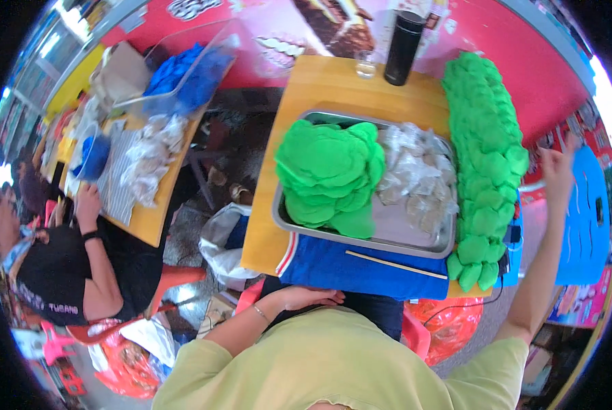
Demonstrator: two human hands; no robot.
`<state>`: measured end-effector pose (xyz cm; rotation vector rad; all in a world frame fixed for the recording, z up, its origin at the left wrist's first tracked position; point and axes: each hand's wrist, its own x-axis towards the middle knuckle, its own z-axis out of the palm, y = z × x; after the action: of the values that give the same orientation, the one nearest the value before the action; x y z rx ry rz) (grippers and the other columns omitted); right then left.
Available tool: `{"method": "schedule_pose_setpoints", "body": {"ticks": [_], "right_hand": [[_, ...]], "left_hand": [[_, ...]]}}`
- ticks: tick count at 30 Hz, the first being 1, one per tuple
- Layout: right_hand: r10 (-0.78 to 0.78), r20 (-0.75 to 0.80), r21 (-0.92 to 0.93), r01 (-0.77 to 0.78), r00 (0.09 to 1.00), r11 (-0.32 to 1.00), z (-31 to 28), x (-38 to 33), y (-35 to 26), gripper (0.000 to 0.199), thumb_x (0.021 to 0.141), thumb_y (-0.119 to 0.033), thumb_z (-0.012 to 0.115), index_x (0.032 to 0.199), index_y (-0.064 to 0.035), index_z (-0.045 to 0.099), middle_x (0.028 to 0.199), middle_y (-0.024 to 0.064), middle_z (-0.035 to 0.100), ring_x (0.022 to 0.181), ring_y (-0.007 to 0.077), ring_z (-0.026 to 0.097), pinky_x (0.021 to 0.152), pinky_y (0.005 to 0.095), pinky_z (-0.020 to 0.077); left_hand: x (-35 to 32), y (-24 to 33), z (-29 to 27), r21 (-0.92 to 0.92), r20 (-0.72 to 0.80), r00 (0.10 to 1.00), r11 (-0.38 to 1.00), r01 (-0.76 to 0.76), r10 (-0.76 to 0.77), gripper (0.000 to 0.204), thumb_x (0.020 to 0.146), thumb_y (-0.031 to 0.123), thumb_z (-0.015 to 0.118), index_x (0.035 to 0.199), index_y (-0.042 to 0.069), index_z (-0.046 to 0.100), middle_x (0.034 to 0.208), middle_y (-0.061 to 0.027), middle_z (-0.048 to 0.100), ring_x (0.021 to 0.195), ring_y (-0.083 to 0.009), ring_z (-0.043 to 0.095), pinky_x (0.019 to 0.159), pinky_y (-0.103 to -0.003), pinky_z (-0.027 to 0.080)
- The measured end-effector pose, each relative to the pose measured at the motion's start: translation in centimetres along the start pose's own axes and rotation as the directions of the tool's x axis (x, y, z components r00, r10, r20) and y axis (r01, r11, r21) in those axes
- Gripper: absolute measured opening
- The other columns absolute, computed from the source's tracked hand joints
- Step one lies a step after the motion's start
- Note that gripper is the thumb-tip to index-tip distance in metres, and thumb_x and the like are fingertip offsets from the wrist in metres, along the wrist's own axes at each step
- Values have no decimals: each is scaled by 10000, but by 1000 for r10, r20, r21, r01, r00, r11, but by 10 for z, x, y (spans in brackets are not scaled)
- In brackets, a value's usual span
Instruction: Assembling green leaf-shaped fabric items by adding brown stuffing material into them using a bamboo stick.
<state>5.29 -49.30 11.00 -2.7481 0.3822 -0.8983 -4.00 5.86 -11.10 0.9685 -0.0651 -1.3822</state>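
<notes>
My left hand (313,297) lies flat in my lap below the table's front edge, fingers stretched out and holding nothing. Out to the right, beyond the table, my right hand (557,164) is raised with a finger and thumb apart; nothing shows between them. Closest to it is a long row of overlapping green rounded pieces (487,157) along the table's right side. A metal tray (278,215) holds a heap of flat green pieces (330,178) and crumpled clear plastic bags (419,178). In front, a thin wooden stick (396,265) rests on a blue cloth (333,268).
A black bottle (405,48) and a small glass (365,65) stand at the back of the wooden table (306,75). At left, another person (80,266) sits by a table with blue pieces (176,75). A blue board (586,212) stands at right.
</notes>
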Motion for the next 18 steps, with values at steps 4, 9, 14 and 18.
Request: {"method": "schedule_pose_setpoints", "body": {"ticks": [4,9,14,18], "right_hand": [[271,-213,258,-214,939,942,-73,0,48,604,882,-238,561,1373,-33,276,1006,64,613,768,139,563,679,246,445],[181,-132,189,-155,974,970,-103,-14,40,453,896,-178,526,1311,-51,398,1014,56,609,815,135,556,713,243,437],[-38,-50,374,54,998,926,-43,-55,-88,222,887,-44,496,1094,-32,574,972,45,595,911,142,539,848,265,404],[-409,21,520,340,912,784,33,-88,-210,125,745,19,630,846,-53,615,875,69,592,795,174,575,634,268,467]], "left_hand": [[-7,20,15,151,-25,1000,988,17,-13,424,932,303,469,1222,-6,470,1167,-128,529,1102,-199,495,968,-305,386],[-7,16,17,481,12,1000,876,-27,24,439,933,304,456,1246,-3,456,1206,-131,517,1124,-199,483,982,-299,361],[-10,21,17,788,343,938,559,-257,-51,508,932,339,441,1294,-15,398,1280,-173,465,1206,-258,419,1027,-337,302],[-22,57,33,863,455,883,298,-407,-113,455,923,321,445,1191,-46,478,1132,-210,534,1055,-329,512,922,-396,392]]}}
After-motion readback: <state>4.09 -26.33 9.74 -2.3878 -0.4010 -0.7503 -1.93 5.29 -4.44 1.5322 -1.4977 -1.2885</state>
